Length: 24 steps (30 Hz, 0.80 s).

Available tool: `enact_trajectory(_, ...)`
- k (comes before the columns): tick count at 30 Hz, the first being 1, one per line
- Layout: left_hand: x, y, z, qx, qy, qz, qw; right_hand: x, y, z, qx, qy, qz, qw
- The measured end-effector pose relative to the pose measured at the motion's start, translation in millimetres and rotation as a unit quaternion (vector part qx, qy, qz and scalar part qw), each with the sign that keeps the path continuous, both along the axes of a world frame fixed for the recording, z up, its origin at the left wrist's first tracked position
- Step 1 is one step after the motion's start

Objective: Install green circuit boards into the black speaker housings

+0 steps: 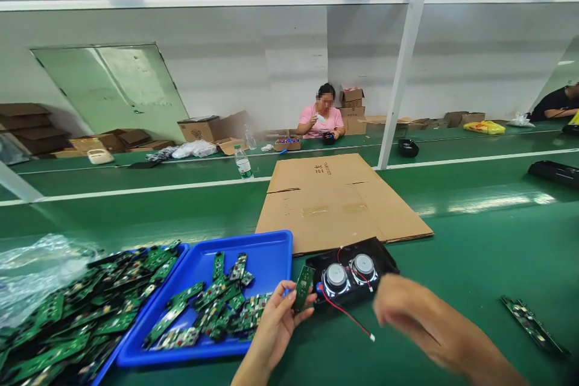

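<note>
Between the thumb and fingers of my left hand [281,319] is a small green circuit board [303,288], held tilted just left of a black speaker housing [384,256]. Two round silver speakers [337,276] sit in that housing, with thin red and black wires around them. A red wire lead [346,312] runs out over the green table and ends in a white plug [371,337]. My right hand [407,307] hovers near the housing's right front corner, smeared by motion. Its fingers are bent out of sight, so whether it holds anything is unclear.
A blue tray [289,247] holds several small boards; left of it lies a heap of longer green boards [58,325] beside clear plastic [40,271]. Flat cardboard [339,205] lies behind the housing. A lone board [534,324] rests at right. Across the bench sits a person in pink [310,117].
</note>
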State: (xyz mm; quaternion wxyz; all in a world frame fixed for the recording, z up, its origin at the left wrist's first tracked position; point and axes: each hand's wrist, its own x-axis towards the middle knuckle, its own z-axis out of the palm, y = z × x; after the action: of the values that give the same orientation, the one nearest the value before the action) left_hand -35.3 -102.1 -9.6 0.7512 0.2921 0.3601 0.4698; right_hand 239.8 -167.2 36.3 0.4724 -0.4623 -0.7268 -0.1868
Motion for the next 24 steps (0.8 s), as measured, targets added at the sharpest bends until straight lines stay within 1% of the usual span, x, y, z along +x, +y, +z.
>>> enact_trajectory(1, -1.1, -1.0, -1.0, -0.012, -0.016, -0.001, 1.0, -0.1, 5.0, -0.8, -0.062, -0.042, 0.023, 0.997)
enact_trajectory(2, -1.8, -2.2, -2.2, -0.023, -0.03, -0.002, 0.999, -0.7, 9.0, -3.6, -0.135, -0.083, 0.046, 0.986)
enact_trajectory(4, -1.5, -4.8, -5.2, -0.039, -0.048, -0.007, 0.998, -4.4, 13.8, -13.2, -0.272, -0.132, 0.085, 0.949)
enact_trajectory(5, -0.6, -5.9, -6.9, -0.042, -0.054, -0.01, 0.998, -8.1, 14.8, -18.4, -0.322, -0.136, 0.106, 0.931)
enact_trajectory(6, 0.6, -6.8, -8.6, -0.04, -0.056, -0.009, 0.998, -13.2, 15.0, -22.6, -0.356, -0.127, 0.133, 0.916)
enact_trajectory(8, 2.7, -7.3, -11.8, -0.015, -0.039, 0.012, 0.999, -27.0, 14.8, -26.4, -0.398, -0.096, 0.206, 0.889)
enact_trajectory(10, 3.0, -6.4, -14.6, 0.049, 0.013, 0.052, 0.997, -42.9, 14.6, -24.1, -0.407, -0.056, 0.274, 0.87)
enact_trajectory(11, 2.3, -5.7, -16.0, 0.089, 0.048, 0.071, 0.992, -50.2, 14.7, -21.9, -0.401, -0.031, 0.295, 0.867)
enact_trajectory(12, 0.9, -5.0, -17.3, 0.13, 0.083, 0.086, 0.984, -56.5, 15.0, -20.1, -0.389, -0.002, 0.305, 0.87)
enact_trajectory(13, -0.8, -4.3, -18.8, 0.168, 0.112, 0.099, 0.974, -61.4, 15.5, -19.5, -0.37, 0.032, 0.301, 0.878)
enact_trajectory(15, -4.7, -3.4, -21.5, 0.23, 0.145, 0.109, 0.956, -67.3, 16.7, -23.8, -0.328, 0.111, 0.271, 0.898)
enact_trajectory(16, -6.3, -3.3, -22.4, 0.252, 0.151, 0.105, 0.95, -68.5, 17.4, -28.7, -0.313, 0.157, 0.257, 0.901)
enact_trajectory(17, -7.6, -3.4, -22.9, 0.268, 0.153, 0.095, 0.947, -68.9, 18.2, -34.9, -0.308, 0.209, 0.245, 0.895)
enact_trajectory(18, -8.3, -3.9, -22.7, 0.279, 0.152, 0.079, 0.945, -68.8, 19.0, -41.8, -0.313, 0.262, 0.233, 0.883)
enact_trajectory(20, -8.0, -6.1, -20.2, 0.295, 0.151, 0.043, 0.943, -68.4, 20.4, -54.0, -0.341, 0.353, 0.211, 0.845)
enact_trajectory(21, -7.2, -7.6, -18.2, 0.302, 0.149, 0.03, 0.941, -68.5, 20.9, -58.1, -0.352, 0.381, 0.201, 0.831)
enact_trajectory(22, -6.2, -9.2, -16.1, 0.309, 0.147, 0.017, 0.939, -68.9, 21.2, -60.3, -0.357, 0.393, 0.197, 0.824)
enact_trajectory(24, -4.8, -12.2, -12.1, 0.315, 0.147, -0.01, 0.937, -70.7, 21.4, -59.7, -0.353, 0.384, 0.208, 0.828)
